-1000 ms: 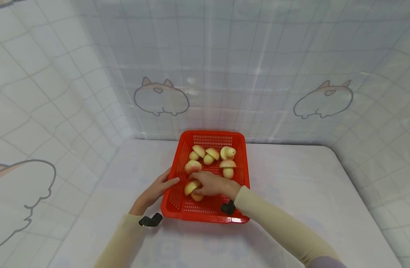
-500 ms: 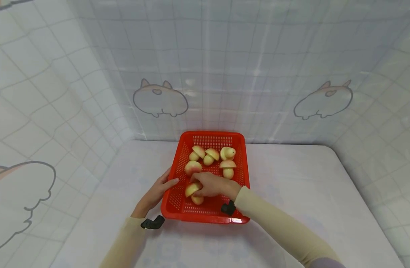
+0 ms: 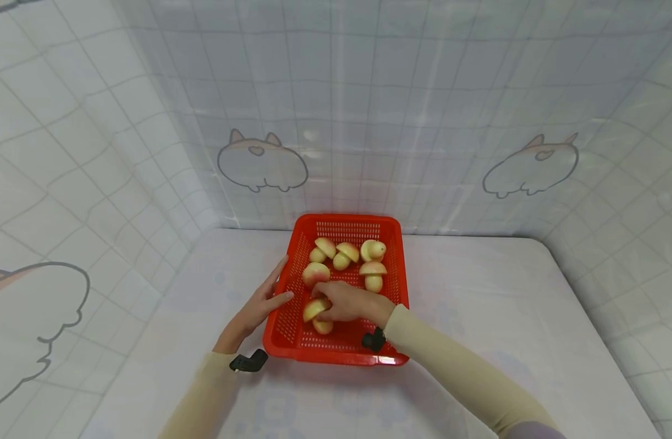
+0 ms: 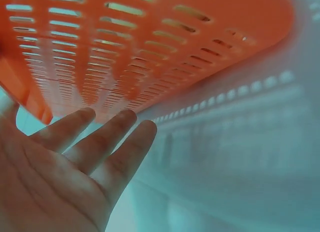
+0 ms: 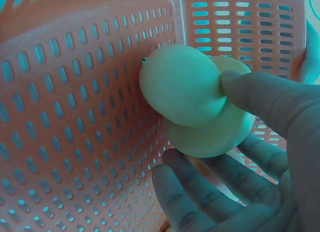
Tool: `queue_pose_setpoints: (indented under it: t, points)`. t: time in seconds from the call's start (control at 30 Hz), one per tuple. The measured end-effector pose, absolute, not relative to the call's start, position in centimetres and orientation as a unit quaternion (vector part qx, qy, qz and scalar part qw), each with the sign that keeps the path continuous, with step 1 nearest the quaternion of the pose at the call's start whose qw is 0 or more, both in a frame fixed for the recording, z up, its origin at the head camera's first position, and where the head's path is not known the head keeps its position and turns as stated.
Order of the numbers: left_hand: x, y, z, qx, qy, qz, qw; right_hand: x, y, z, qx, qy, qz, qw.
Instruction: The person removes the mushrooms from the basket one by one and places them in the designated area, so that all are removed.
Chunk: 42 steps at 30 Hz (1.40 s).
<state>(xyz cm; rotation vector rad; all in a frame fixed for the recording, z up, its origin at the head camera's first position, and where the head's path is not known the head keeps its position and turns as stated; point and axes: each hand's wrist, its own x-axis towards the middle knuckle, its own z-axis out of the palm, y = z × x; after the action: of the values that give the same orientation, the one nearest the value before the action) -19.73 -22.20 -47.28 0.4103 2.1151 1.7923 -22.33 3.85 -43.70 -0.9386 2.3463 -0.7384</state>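
A red plastic basket point(image 3: 336, 360) with slotted walls holds several pale yellow mushrooms with pinkish caps. My right hand point(image 3: 344, 302) reaches inside and holds one mushroom point(image 3: 324, 327) near the front left corner. In the right wrist view this mushroom point(image 5: 182, 84) has its rounded stem toward the camera; my thumb presses on it and my fingers curl under the cap. At the basket's left side is my left hand point(image 3: 259, 308), its thumb over the rim. The left wrist view shows its fingers point(image 4: 117, 157) straight, alongside the slotted wall.
The other mushrooms lie farther back in the basket: a pink-topped one point(image 3: 316, 274) just beyond my right hand, an upright one point(image 3: 373, 277) at the right, and several along the back. A white-covered table point(image 3: 478, 305) lies beneath, with a grid-patterned curtain point(image 3: 396, 110) behind.
The held mushroom has shifted slightly toward the basket's front since a second ago. My left hand's fingers have stretched farther back along the basket's side. The other mushrooms stay put.
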Motion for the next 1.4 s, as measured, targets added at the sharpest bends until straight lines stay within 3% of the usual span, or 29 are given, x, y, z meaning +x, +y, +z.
queue_pose_setpoints:
  t: [0.7,1.4]
  points:
    - [-20.6,-21.1,-45.9,0.134,0.782,0.578,0.188,-22.2,3.8,-43.7,-0.356,0.85,-0.273,0.277]
    - [-20.6,-20.9,-47.2,0.135,0.766,0.605,0.169,-22.1,6.7,-42.9,-0.346,0.851,-0.33,0.218]
